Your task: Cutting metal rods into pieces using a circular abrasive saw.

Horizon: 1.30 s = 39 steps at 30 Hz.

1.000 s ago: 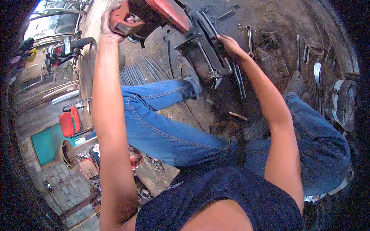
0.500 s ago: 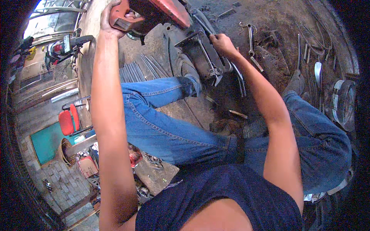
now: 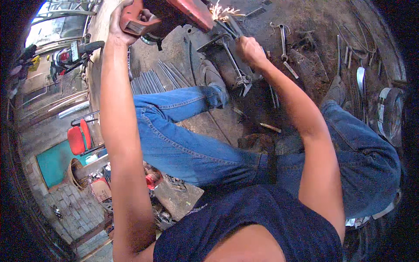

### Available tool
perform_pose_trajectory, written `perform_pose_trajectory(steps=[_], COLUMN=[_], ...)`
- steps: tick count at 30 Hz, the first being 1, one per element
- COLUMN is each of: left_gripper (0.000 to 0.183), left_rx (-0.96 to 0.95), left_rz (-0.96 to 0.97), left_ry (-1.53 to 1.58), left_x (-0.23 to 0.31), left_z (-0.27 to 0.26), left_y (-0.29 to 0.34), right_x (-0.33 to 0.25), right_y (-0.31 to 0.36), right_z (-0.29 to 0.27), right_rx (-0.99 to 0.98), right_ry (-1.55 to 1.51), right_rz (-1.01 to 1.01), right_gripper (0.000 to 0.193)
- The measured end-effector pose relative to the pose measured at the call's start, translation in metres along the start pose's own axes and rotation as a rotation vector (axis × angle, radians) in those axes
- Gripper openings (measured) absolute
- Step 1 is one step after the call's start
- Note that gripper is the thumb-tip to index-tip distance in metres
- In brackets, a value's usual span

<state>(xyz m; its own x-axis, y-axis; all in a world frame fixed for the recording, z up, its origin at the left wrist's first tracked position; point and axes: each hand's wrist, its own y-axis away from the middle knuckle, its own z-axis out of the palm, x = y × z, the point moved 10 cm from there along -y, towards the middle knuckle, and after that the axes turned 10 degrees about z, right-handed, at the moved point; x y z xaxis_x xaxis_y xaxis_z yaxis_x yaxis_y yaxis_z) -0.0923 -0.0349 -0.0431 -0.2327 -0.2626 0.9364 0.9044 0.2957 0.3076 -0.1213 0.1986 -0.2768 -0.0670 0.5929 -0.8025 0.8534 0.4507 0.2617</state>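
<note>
Dark navy sleeveless top, blue jeans, apparently grey shoes.

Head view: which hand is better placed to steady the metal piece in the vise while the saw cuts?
Right, probably. The right hand already grips the metal piece by the vise, beside the sparks. The left hand is clamped on the red saw's handle, farther left.

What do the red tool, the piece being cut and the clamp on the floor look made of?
Red tool: painted metal housing, probably; glossy red, chipped.
Piece being cut: metal, as sparks fly where the tool meets it.
Clamp: dull grey steel or iron, unpainted, grimy.
Left hand grips the tool's handle; right hand holds the piece.
</note>
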Motion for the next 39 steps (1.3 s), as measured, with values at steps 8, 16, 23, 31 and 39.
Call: perform_pose_trajectory(steps=[8,16,23,31,39], left_gripper=[0.033,0.030,0.030,0.029,0.028], left_rx=[-0.103,-0.044,0.042,0.081,-0.052], left_rz=[-0.011,-0.038,0.093,0.052,-0.022], left_ry=[0.046,0.077,-0.052,-0.001,0.098], left_x=[0.008,0.003,0.012,0.009,0.008], left_z=[-0.003,-0.007,0.003,0.004,-0.007], left_y=[-0.011,-0.010,-0.001,-0.001,-0.014], right_x=[-0.016,-0.008,-0.007,-0.012,-0.008], right_y=[0.022,0.015,0.014,0.025,0.021], right_z=[-0.008,-0.002,0.002,-0.005,0.002], right_rx=[0.114,0.079,0.103,0.189,0.109], right_ry=[0.039,0.135,0.176,0.137,0.177], right_rz=[-0.205,-0.119,-0.167,-0.294,-0.250], right_gripper=[0.018,0.016,0.018,0.025,0.031])
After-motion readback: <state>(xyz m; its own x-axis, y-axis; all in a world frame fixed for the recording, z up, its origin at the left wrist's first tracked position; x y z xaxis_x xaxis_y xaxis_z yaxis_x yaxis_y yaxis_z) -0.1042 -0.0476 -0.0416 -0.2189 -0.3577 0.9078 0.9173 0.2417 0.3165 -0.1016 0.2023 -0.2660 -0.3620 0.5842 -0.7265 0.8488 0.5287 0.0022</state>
